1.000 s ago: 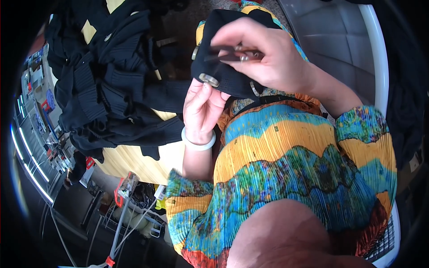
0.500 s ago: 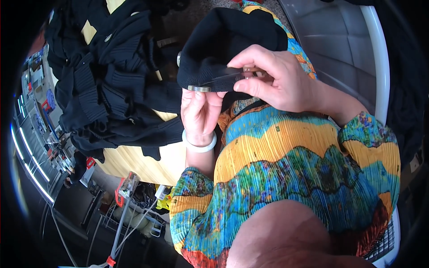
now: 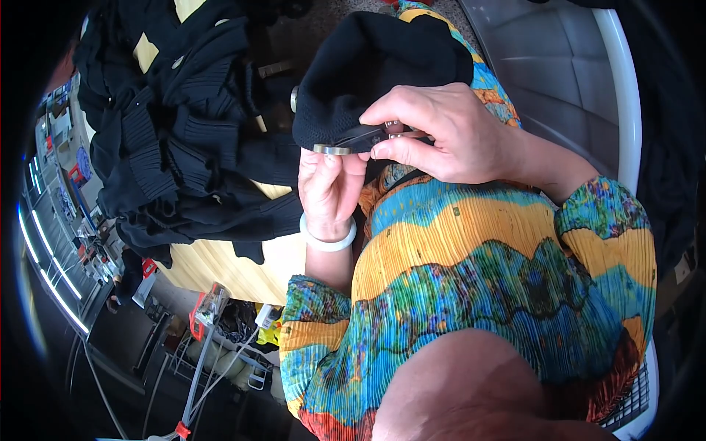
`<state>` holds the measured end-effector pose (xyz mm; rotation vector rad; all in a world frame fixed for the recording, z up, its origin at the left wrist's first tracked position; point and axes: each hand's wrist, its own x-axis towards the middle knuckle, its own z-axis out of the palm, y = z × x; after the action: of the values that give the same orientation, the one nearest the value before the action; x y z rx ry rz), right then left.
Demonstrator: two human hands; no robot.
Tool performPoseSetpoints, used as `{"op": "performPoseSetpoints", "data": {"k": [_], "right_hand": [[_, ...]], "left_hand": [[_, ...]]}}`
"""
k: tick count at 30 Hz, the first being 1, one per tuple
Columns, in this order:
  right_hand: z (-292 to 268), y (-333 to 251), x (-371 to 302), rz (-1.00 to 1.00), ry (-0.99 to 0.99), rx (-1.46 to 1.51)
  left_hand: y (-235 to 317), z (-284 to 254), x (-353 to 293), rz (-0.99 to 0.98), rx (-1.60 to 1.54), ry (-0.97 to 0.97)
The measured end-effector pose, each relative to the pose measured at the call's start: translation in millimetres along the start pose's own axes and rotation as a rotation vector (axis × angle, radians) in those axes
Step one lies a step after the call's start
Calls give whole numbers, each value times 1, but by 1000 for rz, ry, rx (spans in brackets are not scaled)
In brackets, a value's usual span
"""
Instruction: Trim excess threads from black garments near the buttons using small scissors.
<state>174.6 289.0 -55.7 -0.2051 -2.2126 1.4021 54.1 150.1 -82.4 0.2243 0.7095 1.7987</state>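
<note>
My left hand pinches the edge of a black knit garment, thumb up, just under a round metal button seen edge-on. Slim dark thread snips are gripped in my right hand, between thumb and fingers. Their narrow tips point left and lie close above the button, against the knit; whether they touch it I cannot tell. Another button shows at the garment's left side. The garment drapes over my lap, and the fingers behind it are hidden.
More black knitwear lies heaped on a pale wooden table at left. A large grey bin with a white rim stands at right. Below the table are a metal-framed stand and bags.
My right hand has moved slightly left, bringing the snips nearer the button. The snips, blurred before, now show more clearly. My left hand and the garment have hardly shifted.
</note>
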Motion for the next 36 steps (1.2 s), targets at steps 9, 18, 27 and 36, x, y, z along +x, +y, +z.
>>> {"op": "performPoseSetpoints", "data": {"k": [9, 18, 27, 36], "right_hand": [[5, 2, 0, 8, -9, 15], [3, 9, 9, 250, 265, 229], [2, 21, 8, 366, -37, 504], [25, 35, 11, 466, 8, 603]], "left_hand": [[1, -2, -2, 17, 8, 13], [3, 2, -2, -63, -20, 60], [16, 5, 10, -223, -302, 218], [10, 3, 25, -297, -300, 321]]}}
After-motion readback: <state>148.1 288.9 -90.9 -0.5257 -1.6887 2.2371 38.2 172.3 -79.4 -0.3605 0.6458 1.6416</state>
